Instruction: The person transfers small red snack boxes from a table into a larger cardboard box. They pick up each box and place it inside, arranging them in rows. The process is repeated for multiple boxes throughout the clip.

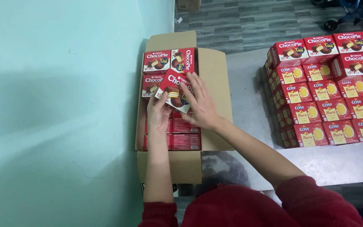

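here, lines for what shows:
box in hands: a small red cardboard snack box point(175, 93) with a round cake picture, tilted, held over the far half of the open brown cardboard carton point(215, 75).
left hand: the left hand point(158, 112) pinches the near left corner of the box, fingers curled on it.
right hand: the right hand point(201, 105) lies flat on the box's right side, fingers spread and pressing it.
in carton: more red boxes point(163, 62) packed at the far end and lower down.
grey bench: stacks of red and yellow boxes point(332, 105) at its right edge, well apart from the hands.
wall: pale green wall point(55, 105) just left of the carton.
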